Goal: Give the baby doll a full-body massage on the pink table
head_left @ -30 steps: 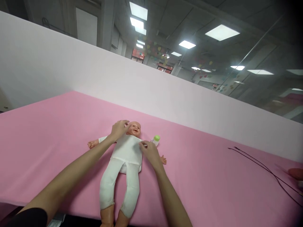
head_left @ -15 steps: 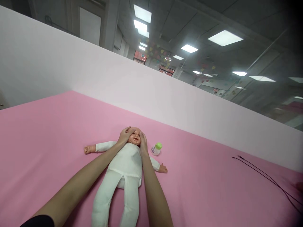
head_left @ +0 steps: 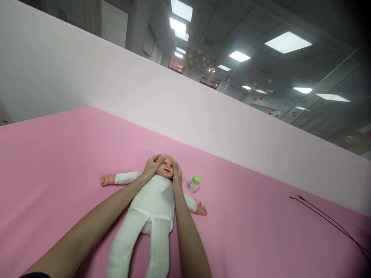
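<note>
A baby doll (head_left: pixel 153 200) in a white one-piece suit lies on its back on the pink surface (head_left: pixel 58 154), arms spread, head pointing away from me. My left hand (head_left: pixel 152 166) cups the left side of the doll's head. My right hand (head_left: pixel 176 175) rests against the right side of the head, fingers curved along the cheek. Both hands press on the head from either side. A small white bottle with a green cap (head_left: pixel 193 183) stands just right of the doll's head, close to my right hand but apart from it.
A white wall panel (head_left: pixel 203 116) rises behind the pink surface. Thin dark cables (head_left: pixel 327 220) lie on the pink surface at the far right. Ceiling lights and a glass partition show above the panel.
My right hand has moved from the doll's chest up to the right side of its head. My left hand stays on the head's left side. The view has shifted slightly.
</note>
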`<state>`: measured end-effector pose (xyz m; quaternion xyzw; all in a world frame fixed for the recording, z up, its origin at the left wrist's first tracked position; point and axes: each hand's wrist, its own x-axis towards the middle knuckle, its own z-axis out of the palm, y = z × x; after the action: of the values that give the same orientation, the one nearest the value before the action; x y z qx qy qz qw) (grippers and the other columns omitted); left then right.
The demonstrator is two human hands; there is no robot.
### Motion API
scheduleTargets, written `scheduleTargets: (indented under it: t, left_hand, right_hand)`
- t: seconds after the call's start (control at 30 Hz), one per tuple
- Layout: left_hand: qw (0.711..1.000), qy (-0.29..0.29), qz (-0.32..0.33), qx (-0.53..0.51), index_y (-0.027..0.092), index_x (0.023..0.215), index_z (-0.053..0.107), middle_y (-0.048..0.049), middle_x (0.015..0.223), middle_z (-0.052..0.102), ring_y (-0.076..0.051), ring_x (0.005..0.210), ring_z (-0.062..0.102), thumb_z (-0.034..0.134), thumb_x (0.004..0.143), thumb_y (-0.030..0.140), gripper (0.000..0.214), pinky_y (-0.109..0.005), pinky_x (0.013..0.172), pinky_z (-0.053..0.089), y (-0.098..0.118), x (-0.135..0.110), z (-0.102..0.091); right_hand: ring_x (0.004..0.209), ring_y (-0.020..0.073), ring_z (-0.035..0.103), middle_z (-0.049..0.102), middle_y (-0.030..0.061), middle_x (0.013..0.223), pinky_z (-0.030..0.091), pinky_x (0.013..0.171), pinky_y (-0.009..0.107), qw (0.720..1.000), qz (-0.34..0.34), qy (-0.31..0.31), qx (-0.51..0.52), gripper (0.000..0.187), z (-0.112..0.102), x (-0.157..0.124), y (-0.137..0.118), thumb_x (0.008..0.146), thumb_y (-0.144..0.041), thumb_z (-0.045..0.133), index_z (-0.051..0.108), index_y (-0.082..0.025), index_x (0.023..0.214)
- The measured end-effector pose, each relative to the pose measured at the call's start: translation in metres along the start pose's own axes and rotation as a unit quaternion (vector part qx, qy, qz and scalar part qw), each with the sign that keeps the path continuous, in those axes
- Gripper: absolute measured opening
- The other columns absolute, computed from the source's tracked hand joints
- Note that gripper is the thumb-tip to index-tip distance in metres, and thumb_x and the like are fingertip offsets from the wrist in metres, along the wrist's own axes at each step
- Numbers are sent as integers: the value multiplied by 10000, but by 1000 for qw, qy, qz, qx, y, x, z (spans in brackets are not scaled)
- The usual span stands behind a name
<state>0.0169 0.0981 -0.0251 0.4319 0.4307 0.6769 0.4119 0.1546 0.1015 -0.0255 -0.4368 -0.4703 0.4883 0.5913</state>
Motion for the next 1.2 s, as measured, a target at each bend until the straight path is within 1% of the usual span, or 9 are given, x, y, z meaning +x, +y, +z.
scheduleTargets:
  t: [0.13, 0.3, 0.47, 0.67, 0.83, 0.97, 1.07, 1.13, 1.2]
  left_hand:
    - [1000, -10, -7, -10, 137, 1050, 756, -123, 1079, 776, -298, 1062, 688, 819, 720, 532, 519, -406, 976, 519, 1, 0, -1]
    - [1000, -8, 1, -29, 136, 1065, 766, -127, 1169, 766, -307, 1139, 669, 727, 793, 601, 539, -428, 1055, 477, -3, 2, -3]
    - [999, -10, 10, -33, 147, 965, 779, -104, 1092, 783, -294, 1079, 681, 667, 840, 631, 513, -412, 1022, 493, -5, 1, -5]
    - [999, -25, 0, -31, 152, 1042, 778, -101, 1086, 786, -289, 1056, 698, 812, 743, 567, 512, -414, 999, 521, -6, 1, -3]
    - [1000, -12, -2, -25, 142, 1093, 772, -127, 1227, 756, -308, 1182, 671, 669, 837, 650, 578, -450, 1079, 487, -15, 5, -6]
    - [1000, 0, 13, 8, 131, 1147, 749, -143, 1283, 731, -309, 1226, 660, 591, 889, 646, 597, -467, 1105, 473, -19, 5, -7]
    - [998, 20, 39, 48, 148, 1184, 731, -145, 1317, 712, -308, 1269, 631, 530, 944, 605, 553, -488, 1130, 446, -13, -1, -7]
    - [992, 37, 75, 96, 172, 1199, 722, -137, 1335, 698, -304, 1302, 600, 499, 978, 558, 497, -491, 1160, 409, -7, -9, -8]
    - [974, 34, 132, 184, 203, 1187, 727, -116, 1304, 712, -295, 1279, 610, 457, 1009, 509, 445, -482, 1150, 419, 0, -17, -10]
  right_hand:
    - [1107, 250, 700, 743, 72, 1193, 575, 931, 362, 1000, 2, -3, -17, 533, -1, 1, 1, 778, -615, 711, 649, -226, 1138]
    - [1136, 242, 685, 751, 67, 1173, 551, 983, 366, 1000, -22, 3, -11, 459, -4, 3, 6, 854, -616, 619, 683, -219, 1075]
    - [1101, 250, 688, 766, 61, 1130, 554, 958, 369, 999, -25, 8, 19, 451, -4, 1, 6, 861, -622, 620, 707, -220, 1046]
    - [1079, 246, 692, 768, 46, 1113, 551, 944, 339, 1000, -17, 0, 25, 439, -2, -1, 1, 813, -578, 725, 719, -228, 1078]
    - [1172, 254, 675, 755, 62, 1210, 529, 1018, 363, 999, -18, 14, 37, 469, -6, 5, 13, 843, -600, 671, 721, -224, 1118]
    - [1230, 263, 657, 719, 93, 1312, 513, 1056, 377, 999, -33, 16, 25, 547, -7, 9, 21, 851, -632, 627, 707, -199, 1176]
    - [1180, 265, 684, 741, 108, 1265, 536, 1015, 379, 996, -73, 28, -48, 574, -6, 5, 16, 910, -656, 509, 707, -182, 1166]
    - [1131, 273, 696, 765, 108, 1195, 542, 992, 395, 989, -96, 51, -96, 571, -6, -1, 10, 946, -651, 441, 714, -185, 1132]
    - [1102, 291, 693, 778, 110, 1131, 526, 1003, 421, 985, -107, 71, -116, 552, -8, -11, 2, 958, -643, 429, 732, -196, 1075]
